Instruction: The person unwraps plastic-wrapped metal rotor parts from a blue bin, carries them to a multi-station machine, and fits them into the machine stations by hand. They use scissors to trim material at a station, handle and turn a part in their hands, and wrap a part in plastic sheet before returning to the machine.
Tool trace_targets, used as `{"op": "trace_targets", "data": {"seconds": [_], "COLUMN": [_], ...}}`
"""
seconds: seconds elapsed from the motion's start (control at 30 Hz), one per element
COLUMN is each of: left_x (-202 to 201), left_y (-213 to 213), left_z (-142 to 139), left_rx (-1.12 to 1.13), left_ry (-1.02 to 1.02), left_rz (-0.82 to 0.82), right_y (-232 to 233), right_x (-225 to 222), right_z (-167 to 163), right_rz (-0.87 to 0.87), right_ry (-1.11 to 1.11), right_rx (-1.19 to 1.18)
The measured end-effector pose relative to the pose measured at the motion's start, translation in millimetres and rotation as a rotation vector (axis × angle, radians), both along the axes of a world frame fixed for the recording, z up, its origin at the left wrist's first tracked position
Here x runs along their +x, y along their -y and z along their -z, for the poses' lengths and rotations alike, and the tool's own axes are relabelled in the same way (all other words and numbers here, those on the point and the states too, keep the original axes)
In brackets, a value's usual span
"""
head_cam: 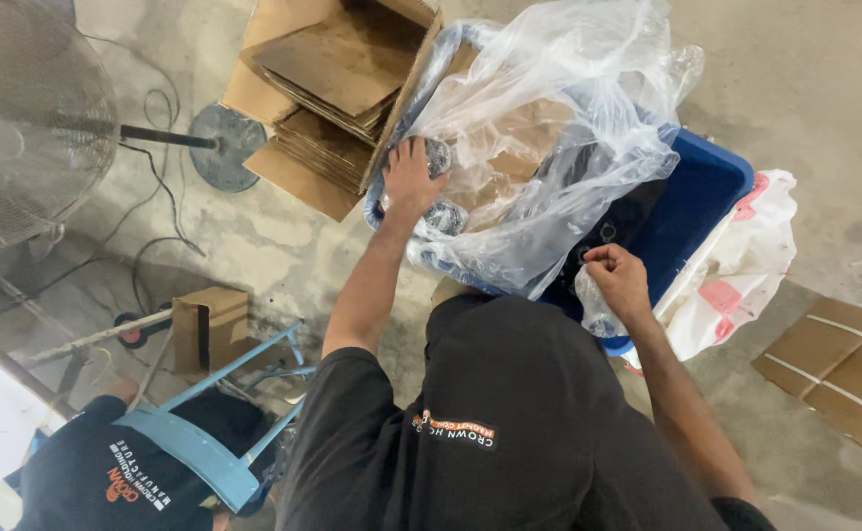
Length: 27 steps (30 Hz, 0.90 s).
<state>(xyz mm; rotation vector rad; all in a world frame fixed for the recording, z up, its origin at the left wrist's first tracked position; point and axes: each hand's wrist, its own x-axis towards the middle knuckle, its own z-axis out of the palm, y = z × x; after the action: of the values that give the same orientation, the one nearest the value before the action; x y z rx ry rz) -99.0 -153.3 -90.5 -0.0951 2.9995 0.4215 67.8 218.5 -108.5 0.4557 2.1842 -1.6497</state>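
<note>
Bag position: I see the clear plastic bag (pixel 559 128) ahead of both hands, draped over the blue bin (pixel 706 187).
Long axis: lower left to upper right.
Left hand (pixel 409 177): closed on the bag's left rim, nearer.
Right hand (pixel 616 280): pinching the near edge.
Appearance: thin, crumpled, translucent.

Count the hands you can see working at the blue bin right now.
2. The left hand grips the clear plastic bag at the near-left rim of the blue bin; the right hand pinches the bag's edge at the bin's near-right side. Others may be hidden.
</note>
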Motion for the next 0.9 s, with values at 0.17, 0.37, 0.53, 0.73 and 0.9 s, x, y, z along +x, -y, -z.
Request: {"op": "trace_targets", "data": {"seconds": [0.17, 0.37, 0.53, 0.73, 0.9], "left_x": [5, 58, 105, 129, 130], "left_y": [1, -57, -125, -162, -177], "left_z": [-11, -16, -8, 5, -7], "left_rx": [0.142, 1.858, 1.940, 1.618, 1.945], "left_ry": [-0.015, 0.329, 0.438, 0.396, 0.624], "left_rz": [-0.080, -0.277, -0.282, -0.244, -0.455], "right_y": [1, 39, 54, 35, 28], "right_x": [-12, -24, -41, -37, -22], "right_z": [-37, -103, -129, -130, -135], "right_rz": [-0.079, -0.147, -0.263, -0.167, 0.098], "right_ry": [-0.109, -0.346, -0.568, -0.510, -0.535], "right_rx": [0.085, 0.008, 0.290, 0.131, 0.022]}}
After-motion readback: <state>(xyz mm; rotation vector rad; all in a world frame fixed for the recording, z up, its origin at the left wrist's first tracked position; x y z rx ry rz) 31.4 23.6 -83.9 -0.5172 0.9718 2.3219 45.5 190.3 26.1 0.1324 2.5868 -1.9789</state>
